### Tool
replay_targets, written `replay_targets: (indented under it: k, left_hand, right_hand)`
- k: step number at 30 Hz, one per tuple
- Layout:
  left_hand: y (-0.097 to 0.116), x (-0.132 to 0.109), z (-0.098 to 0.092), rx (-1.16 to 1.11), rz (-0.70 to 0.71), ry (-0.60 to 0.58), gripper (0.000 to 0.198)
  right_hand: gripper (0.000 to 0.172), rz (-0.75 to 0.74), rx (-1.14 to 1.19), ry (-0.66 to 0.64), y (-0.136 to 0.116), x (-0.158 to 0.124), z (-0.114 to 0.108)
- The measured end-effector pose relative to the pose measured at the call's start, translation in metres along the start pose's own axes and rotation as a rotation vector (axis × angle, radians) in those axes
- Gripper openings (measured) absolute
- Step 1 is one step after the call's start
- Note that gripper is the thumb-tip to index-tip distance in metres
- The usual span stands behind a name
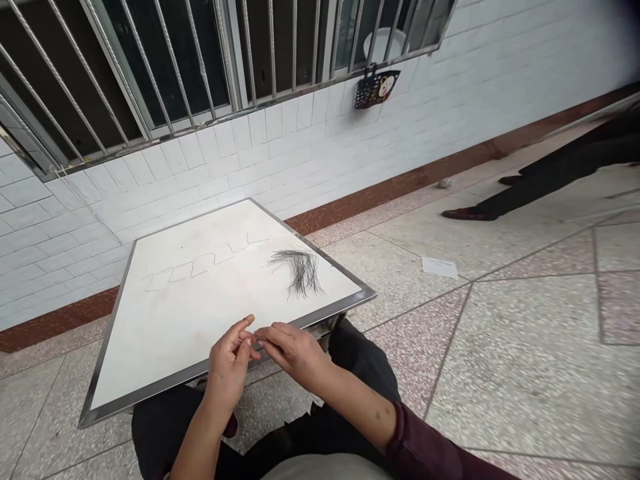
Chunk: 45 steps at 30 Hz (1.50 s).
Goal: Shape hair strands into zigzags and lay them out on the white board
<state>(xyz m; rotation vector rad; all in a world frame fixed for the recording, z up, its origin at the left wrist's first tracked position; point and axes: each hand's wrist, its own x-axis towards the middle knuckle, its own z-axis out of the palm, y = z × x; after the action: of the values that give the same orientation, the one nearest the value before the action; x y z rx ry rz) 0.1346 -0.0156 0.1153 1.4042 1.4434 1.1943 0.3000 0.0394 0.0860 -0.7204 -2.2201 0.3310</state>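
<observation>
Just past the near edge of a white-topped table (165,343), my left hand (231,347) and my right hand (287,347) meet at the fingertips. Thumb and fingers of each are pinched together; whatever lies between them is too fine to make out. On the tabletop, to the right, is a loose bunch of thin black strands (303,272), hair-like or wire-like. Farther back, a row of thin bent strands (197,267) stretches in zigzag shapes from left to right, apart from my hands.
The table has a metal rim and stands by a white tiled wall (280,167) with barred windows (175,60). A black basket (375,88) hangs from the bars. Another person's legs (545,170) are at the right. A white paper-like piece (439,267) lies on the floor.
</observation>
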Motion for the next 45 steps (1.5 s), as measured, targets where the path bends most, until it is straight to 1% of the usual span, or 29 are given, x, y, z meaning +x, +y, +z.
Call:
replay_targets:
  k: [5,9,15,20,23,30,37,42,45]
  left_hand:
    - [-0.005,-0.006,0.0,0.004,0.013,0.0,0.042]
    - [-0.002,-0.01,-0.004,-0.011,-0.003,-0.034,0.043]
    - [0.005,-0.012,-0.009,-0.008,-0.024,-0.027,0.042]
    - [0.013,-0.012,-0.016,-0.056,-0.081,-0.087,0.049]
    - [0.014,-0.012,-0.019,-0.049,-0.092,-0.11,0.05]
    - [0.011,-0.01,-0.016,-0.023,-0.074,-0.118,0.051]
    - [0.012,-0.009,-0.011,0.011,-0.058,-0.088,0.048]
    - [0.011,-0.009,-0.007,0.035,-0.078,-0.078,0.047]
    - [0.014,-0.009,-0.006,0.0,-0.095,-0.081,0.048]
  right_hand:
    - [0.011,0.006,-0.045,0.008,-0.005,0.0,0.0]
    - [0.012,0.019,-0.071,0.019,-0.008,0.001,0.002]
    - [0.01,0.012,-0.062,0.015,-0.012,0.003,0.002]
    - [0.011,0.013,-0.032,0.05,-0.012,0.005,0.0]
    - [0.011,0.004,-0.039,0.063,-0.012,0.006,0.001]
    - [0.012,0.042,-0.082,0.08,-0.013,0.006,0.004]
    - [0.014,0.069,-0.11,0.079,-0.011,0.004,0.007]
    - [0.013,0.093,-0.109,0.062,-0.011,0.003,0.007]
    - [0.012,0.09,-0.104,0.071,-0.011,0.003,0.006]
